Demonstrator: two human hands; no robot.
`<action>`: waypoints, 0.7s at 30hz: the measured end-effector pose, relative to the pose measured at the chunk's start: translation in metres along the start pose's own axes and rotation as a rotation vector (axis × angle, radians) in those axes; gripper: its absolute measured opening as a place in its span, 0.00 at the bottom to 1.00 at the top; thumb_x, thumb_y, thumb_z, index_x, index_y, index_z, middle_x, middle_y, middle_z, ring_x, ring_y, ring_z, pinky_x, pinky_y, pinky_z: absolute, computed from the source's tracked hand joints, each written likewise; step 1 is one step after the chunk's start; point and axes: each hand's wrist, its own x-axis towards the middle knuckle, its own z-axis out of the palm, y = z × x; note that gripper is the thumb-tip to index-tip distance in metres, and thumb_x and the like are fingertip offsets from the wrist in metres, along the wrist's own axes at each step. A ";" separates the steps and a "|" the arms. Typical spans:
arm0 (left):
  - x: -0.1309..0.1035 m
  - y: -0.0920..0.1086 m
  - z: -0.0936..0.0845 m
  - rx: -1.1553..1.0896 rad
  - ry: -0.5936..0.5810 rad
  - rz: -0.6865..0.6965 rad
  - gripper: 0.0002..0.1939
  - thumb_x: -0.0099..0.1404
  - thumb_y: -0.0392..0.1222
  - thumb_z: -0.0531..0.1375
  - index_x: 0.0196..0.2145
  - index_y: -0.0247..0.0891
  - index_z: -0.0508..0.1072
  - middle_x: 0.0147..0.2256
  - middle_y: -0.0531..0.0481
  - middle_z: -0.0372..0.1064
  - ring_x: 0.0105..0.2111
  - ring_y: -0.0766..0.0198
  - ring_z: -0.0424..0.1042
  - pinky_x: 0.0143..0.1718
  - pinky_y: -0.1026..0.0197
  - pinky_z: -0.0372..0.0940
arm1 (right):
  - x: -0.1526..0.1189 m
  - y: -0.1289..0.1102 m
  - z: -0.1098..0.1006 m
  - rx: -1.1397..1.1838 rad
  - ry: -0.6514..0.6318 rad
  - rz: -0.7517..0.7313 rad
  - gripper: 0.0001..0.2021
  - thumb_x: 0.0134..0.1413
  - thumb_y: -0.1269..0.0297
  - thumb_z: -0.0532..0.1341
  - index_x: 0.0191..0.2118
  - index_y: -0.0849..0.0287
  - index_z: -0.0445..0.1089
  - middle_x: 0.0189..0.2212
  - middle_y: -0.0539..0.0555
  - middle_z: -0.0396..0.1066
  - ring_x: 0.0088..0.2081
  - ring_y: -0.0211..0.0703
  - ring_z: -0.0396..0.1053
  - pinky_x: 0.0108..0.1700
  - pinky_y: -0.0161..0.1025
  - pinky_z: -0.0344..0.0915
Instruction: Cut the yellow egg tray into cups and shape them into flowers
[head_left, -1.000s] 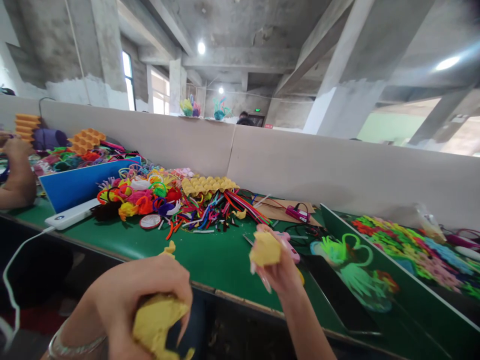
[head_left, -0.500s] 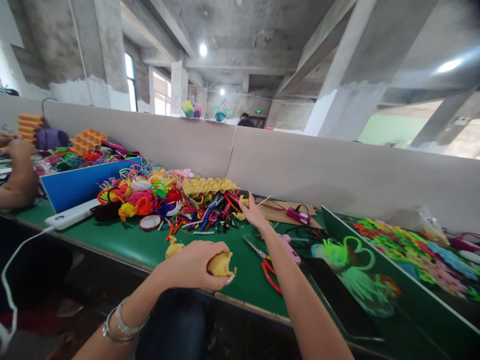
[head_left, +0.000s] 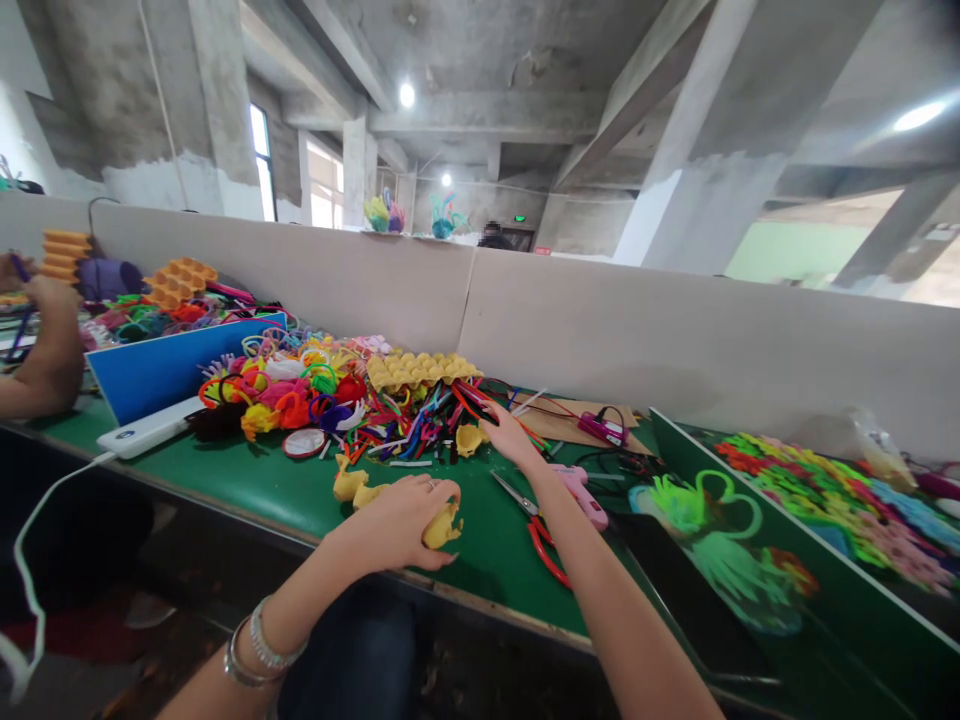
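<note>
My left hand [head_left: 409, 515] is curled over a yellow egg-carton cup [head_left: 442, 527] with a torn edge, just above the table's front edge. More yellow carton cups [head_left: 351, 484] lie beside its knuckles. My right hand [head_left: 512, 437] reaches forward to the pile of coloured pipe cleaners [head_left: 420, 425], its visible fingers apart. Another yellow cup [head_left: 470, 440] sits on the table just left of those fingertips; whether they touch it is unclear. Scissors with red handles [head_left: 536, 525] lie beside my right forearm, near a pink glue gun [head_left: 581, 495].
Behind the pipe cleaners rests a yellow egg tray [head_left: 420, 371]. A blue divider [head_left: 180, 365] and a white power strip [head_left: 150, 427] stand left. To the right are a dark tablet-like slab [head_left: 682, 590], green fluffy pieces [head_left: 716, 540] and another divider [head_left: 795, 535]. A co-worker's arm [head_left: 49, 345] shows far left.
My right hand has drawn slightly closer and lower; the yellow piece at its fingertips has left them, and a cup shows beside them. My left hand has turned further over its cup.
</note>
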 end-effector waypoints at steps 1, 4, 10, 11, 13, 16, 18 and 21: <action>0.002 -0.003 0.003 -0.015 0.011 -0.009 0.26 0.47 0.48 0.63 0.42 0.38 0.61 0.35 0.47 0.65 0.38 0.55 0.65 0.38 0.56 0.60 | -0.005 -0.004 -0.002 0.005 -0.020 -0.010 0.20 0.47 0.71 0.53 0.49 0.64 0.62 0.48 0.60 0.65 0.50 0.46 0.61 0.53 0.45 0.54; 0.008 -0.011 0.012 -0.067 0.077 -0.054 0.32 0.45 0.50 0.64 0.45 0.37 0.57 0.39 0.45 0.64 0.41 0.53 0.64 0.41 0.54 0.61 | -0.025 -0.022 -0.009 0.032 -0.091 -0.051 0.15 0.53 0.64 0.51 0.46 0.62 0.64 0.44 0.57 0.67 0.45 0.42 0.64 0.49 0.42 0.58; 0.016 -0.014 0.021 -0.080 0.298 -0.147 0.37 0.47 0.48 0.63 0.49 0.36 0.50 0.46 0.38 0.57 0.49 0.49 0.59 0.47 0.48 0.59 | -0.087 -0.063 -0.011 0.056 -0.462 -0.196 0.16 0.56 0.52 0.50 0.42 0.57 0.65 0.35 0.51 0.68 0.35 0.39 0.66 0.38 0.37 0.61; 0.016 -0.014 0.021 -0.070 0.320 -0.154 0.37 0.47 0.47 0.63 0.49 0.35 0.49 0.47 0.37 0.56 0.51 0.48 0.58 0.48 0.48 0.58 | -0.096 -0.067 -0.009 0.040 -0.500 -0.223 0.16 0.55 0.52 0.52 0.43 0.57 0.64 0.34 0.51 0.68 0.34 0.39 0.65 0.36 0.36 0.60; 0.016 -0.012 0.020 -0.057 0.343 -0.167 0.36 0.47 0.43 0.63 0.49 0.34 0.49 0.49 0.35 0.53 0.52 0.48 0.56 0.48 0.48 0.58 | -0.110 -0.070 -0.004 -0.001 -0.450 -0.251 0.17 0.52 0.52 0.55 0.43 0.57 0.63 0.32 0.51 0.68 0.32 0.39 0.64 0.34 0.36 0.59; 0.013 -0.012 0.018 -0.084 0.342 -0.127 0.41 0.45 0.45 0.64 0.51 0.36 0.47 0.51 0.35 0.51 0.53 0.49 0.54 0.49 0.50 0.58 | -0.119 -0.066 0.002 -0.019 -0.339 -0.237 0.14 0.50 0.53 0.58 0.39 0.57 0.63 0.30 0.50 0.67 0.31 0.39 0.63 0.34 0.36 0.58; 0.011 -0.015 0.016 -0.098 0.324 -0.080 0.43 0.43 0.50 0.65 0.52 0.38 0.48 0.52 0.38 0.52 0.53 0.51 0.55 0.50 0.50 0.56 | -0.120 -0.062 0.002 0.027 -0.316 -0.212 0.11 0.51 0.56 0.57 0.37 0.56 0.61 0.30 0.49 0.67 0.32 0.40 0.64 0.35 0.37 0.58; 0.008 -0.021 0.013 -0.033 0.305 -0.094 0.36 0.45 0.54 0.63 0.49 0.40 0.55 0.48 0.42 0.60 0.50 0.51 0.59 0.50 0.48 0.54 | -0.120 -0.059 -0.004 0.166 -0.301 -0.168 0.09 0.53 0.58 0.55 0.38 0.55 0.58 0.32 0.49 0.66 0.35 0.39 0.64 0.37 0.37 0.59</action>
